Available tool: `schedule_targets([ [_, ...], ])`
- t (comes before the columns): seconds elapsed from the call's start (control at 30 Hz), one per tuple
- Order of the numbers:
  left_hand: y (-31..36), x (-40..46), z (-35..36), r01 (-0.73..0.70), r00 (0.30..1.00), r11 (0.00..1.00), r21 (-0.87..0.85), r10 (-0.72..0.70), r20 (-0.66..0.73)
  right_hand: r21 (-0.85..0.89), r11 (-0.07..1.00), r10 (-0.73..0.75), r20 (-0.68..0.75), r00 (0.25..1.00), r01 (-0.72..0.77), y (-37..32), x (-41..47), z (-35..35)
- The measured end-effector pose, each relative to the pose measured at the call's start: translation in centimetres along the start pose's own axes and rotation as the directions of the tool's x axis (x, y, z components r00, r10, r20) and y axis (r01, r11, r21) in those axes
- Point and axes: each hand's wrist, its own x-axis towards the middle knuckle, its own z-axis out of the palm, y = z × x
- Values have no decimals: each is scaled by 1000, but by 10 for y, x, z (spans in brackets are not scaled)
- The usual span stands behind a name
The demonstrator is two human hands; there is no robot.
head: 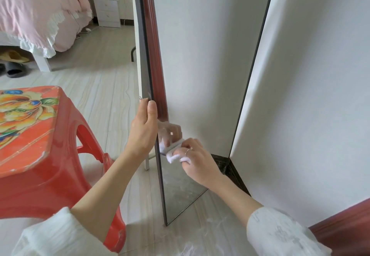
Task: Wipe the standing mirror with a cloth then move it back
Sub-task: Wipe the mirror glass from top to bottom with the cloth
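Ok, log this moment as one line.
phase: wiping | left hand: grips mirror edge | right hand: presses cloth on glass | mirror: upright on floor

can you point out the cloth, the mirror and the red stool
cloth (173,157): head view, on the white bunched part below the right hand's fingers
mirror (180,191): head view, on the lower glass
red stool (40,171): head view, on its front side wall below the seat

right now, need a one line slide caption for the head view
Left hand steadies the mirror by its edge while the right hand wipes the glass with a cloth.
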Motion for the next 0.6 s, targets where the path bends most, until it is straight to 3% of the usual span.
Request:
schedule_targets([
  [0.07, 0, 1, -3, 5, 1000, 1000, -21, -5, 18, 82, 988, 142, -95, 985, -134, -3, 16, -15],
  [0.17, 1, 2, -8, 83, 994, 985, -149, -72, 77, 299, 923, 343, -352, 871, -243, -14, 56, -43],
  [0.27, 4, 3, -14, 209, 969, 929, -307, -154, 194, 265, 953, 257, -459, 850, -146, -33, 84, -62],
  [0.4, 7, 4, -19, 277, 942, 871, -405, -162, 295, 57, 998, 21, -406, 914, 3, -51, 80, -46],
  [0.53, 6, 5, -21, 295, 933, 870, -395, -173, 316, 41, 995, -71, -300, 951, 87, -47, 50, -19],
  [0.6, 5, 5, -21, 273, 939, 890, -365, -164, 303, 44, 993, -101, -166, 981, 110, -41, 31, -12],
])
